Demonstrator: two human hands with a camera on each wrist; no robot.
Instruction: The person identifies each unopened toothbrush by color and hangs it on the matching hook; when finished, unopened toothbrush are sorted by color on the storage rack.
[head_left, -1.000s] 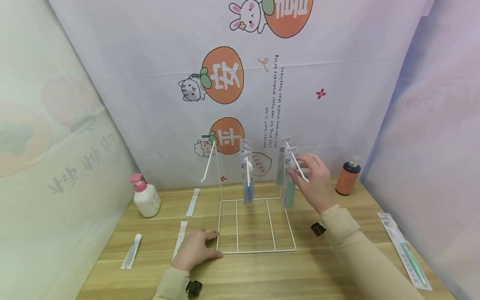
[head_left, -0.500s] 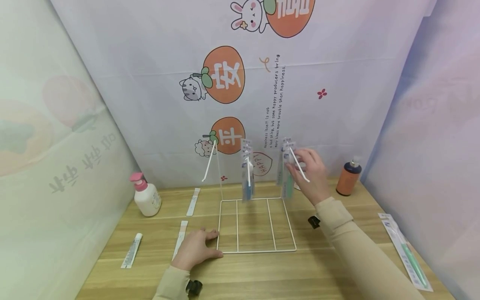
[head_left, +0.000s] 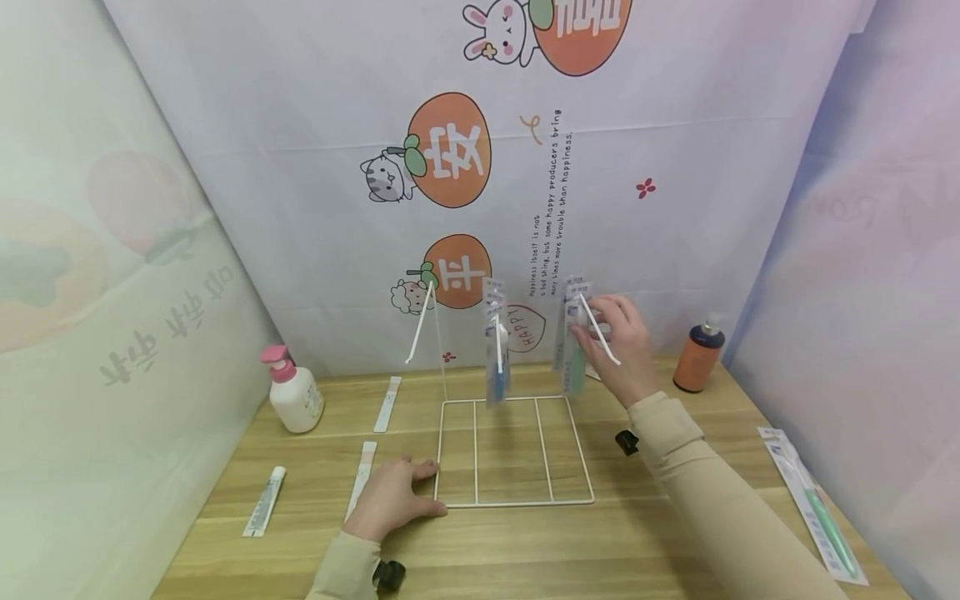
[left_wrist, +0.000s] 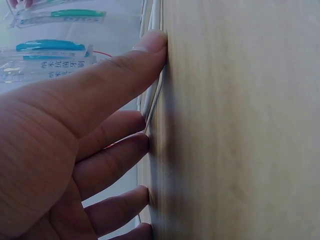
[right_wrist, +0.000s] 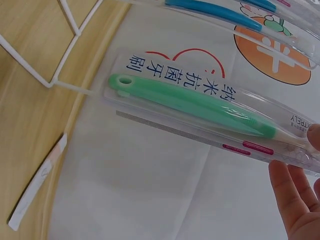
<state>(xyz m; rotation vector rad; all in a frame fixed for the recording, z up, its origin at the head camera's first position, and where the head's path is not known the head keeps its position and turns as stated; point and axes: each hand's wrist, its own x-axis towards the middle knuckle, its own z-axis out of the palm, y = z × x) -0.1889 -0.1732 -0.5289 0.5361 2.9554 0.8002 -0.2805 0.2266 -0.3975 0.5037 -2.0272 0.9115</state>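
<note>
My right hand (head_left: 621, 350) pinches a clear-packaged green toothbrush (right_wrist: 190, 102) near its bristle end. The package hangs upright at the right hook (head_left: 602, 332) of a white wire rack, close in front of another packaged toothbrush (head_left: 559, 342). On the middle hook hang packaged blue toothbrushes (head_left: 497, 385); the left hook (head_left: 420, 325) carries nothing. My left hand (head_left: 393, 500) rests at the front left corner of the rack's base (head_left: 513, 504). In the left wrist view its thumb (left_wrist: 150, 45) touches the base wire, with the fingers spread toward the tabletop.
Left on the table are a pink-topped pump bottle (head_left: 295, 398), a small toothpaste tube (head_left: 265, 502) and two flat paper strips (head_left: 387, 405). An orange bottle (head_left: 697, 360) stands at back right. Another packaged green toothbrush (head_left: 816, 508) lies by the right wall. A printed curtain (head_left: 675, 125) hangs behind.
My right hand has slid the packaged green toothbrush back along the right hook, toward the curtain and the package behind it. During the last half second it has barely moved. My left hand stays put.
</note>
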